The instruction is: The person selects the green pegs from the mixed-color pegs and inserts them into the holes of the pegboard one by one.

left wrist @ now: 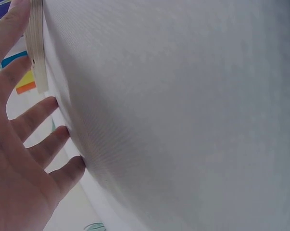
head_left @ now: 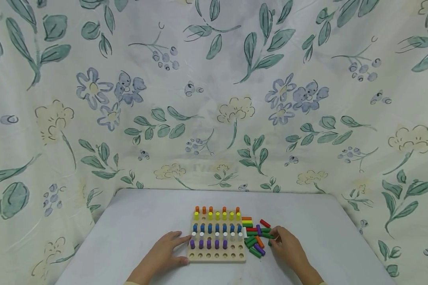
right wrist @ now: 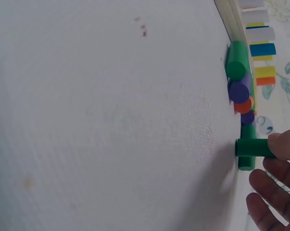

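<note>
A wooden pegboard point(head_left: 217, 261) lies on the table, with rows of orange, yellow, blue, white and purple pegs point(head_left: 209, 244) upright in it; holes show along its front row. At its left edge rests my left hand point(head_left: 160, 253), fingers spread, with the index finger and thumb against the wood. To the right of the board, my right hand point(head_left: 289, 248) pinches a green peg point(right wrist: 254, 147) between thumb and finger. That peg stands on end against another green peg point(right wrist: 246, 164) in the right wrist view. Part of the held peg is hidden by the thumb.
A loose pile of green, purple, red and orange pegs point(head_left: 255, 252) lies between the board and my right hand. One white peg point(head_left: 245, 232) leans by the board's right edge. Behind the white table point(head_left: 146, 206) hangs a flowered curtain point(head_left: 207, 158).
</note>
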A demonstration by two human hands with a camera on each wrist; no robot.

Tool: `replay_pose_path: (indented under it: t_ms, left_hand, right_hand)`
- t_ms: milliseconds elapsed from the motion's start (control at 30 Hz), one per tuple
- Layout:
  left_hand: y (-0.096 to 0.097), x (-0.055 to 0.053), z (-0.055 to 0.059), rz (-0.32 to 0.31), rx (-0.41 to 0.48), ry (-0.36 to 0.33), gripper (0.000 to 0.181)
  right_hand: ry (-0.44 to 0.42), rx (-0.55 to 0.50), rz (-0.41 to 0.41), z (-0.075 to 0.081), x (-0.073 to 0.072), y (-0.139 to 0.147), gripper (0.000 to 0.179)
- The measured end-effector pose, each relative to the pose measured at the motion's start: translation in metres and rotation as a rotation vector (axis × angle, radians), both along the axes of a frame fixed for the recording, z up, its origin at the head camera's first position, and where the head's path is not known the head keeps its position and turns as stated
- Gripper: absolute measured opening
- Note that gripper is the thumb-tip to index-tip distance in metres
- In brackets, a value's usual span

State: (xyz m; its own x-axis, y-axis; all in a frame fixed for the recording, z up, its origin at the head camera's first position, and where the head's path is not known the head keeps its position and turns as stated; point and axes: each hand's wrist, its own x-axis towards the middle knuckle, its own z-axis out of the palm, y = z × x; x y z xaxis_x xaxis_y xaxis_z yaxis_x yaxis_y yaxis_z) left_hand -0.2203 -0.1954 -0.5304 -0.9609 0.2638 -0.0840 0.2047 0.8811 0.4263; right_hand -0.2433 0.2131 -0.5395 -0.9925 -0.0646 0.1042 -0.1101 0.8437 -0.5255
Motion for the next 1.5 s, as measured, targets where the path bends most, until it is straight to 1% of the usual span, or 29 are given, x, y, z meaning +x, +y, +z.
replay_pose_path:
  t_ms: [467, 867, 1167, 1333, 1500]
  left_hand:
    - [0.0006, -0.0014, -0.0024, 0.002, -0.017, -0.007, 0.078]
    - [0.0025, -0.0004, -0.0009, 0.018, -0.015, -0.017, 0.079]
    - [0.0024, 0.0012, 0.0036, 0.015, -0.009, -0.022, 0.077]
    - [0.0017, 0.0007, 0.0017, 0.025, -0.002, -0.031, 0.078]
    - [0.0002, 0.0010, 0.0002, 0.024, 0.006, -0.016, 0.079]
  right_hand:
    - [0.046, -0.016, -0.041, -0.0055, 0.0004, -0.0017, 0.018]
    - [0.034, -0.016, -0.075, -0.0067, -0.0013, -0.0041, 0.017]
    - [0.062, -0.023, -0.066, -0.0091, -0.0002, -0.0037, 0.016]
    - [0.082, -0.023, -0.060, -0.0092, 0.0018, -0.0043, 0.016]
    - [0.084, -0.017, -0.059, -0.0097, 0.0027, -0.0047, 0.016]
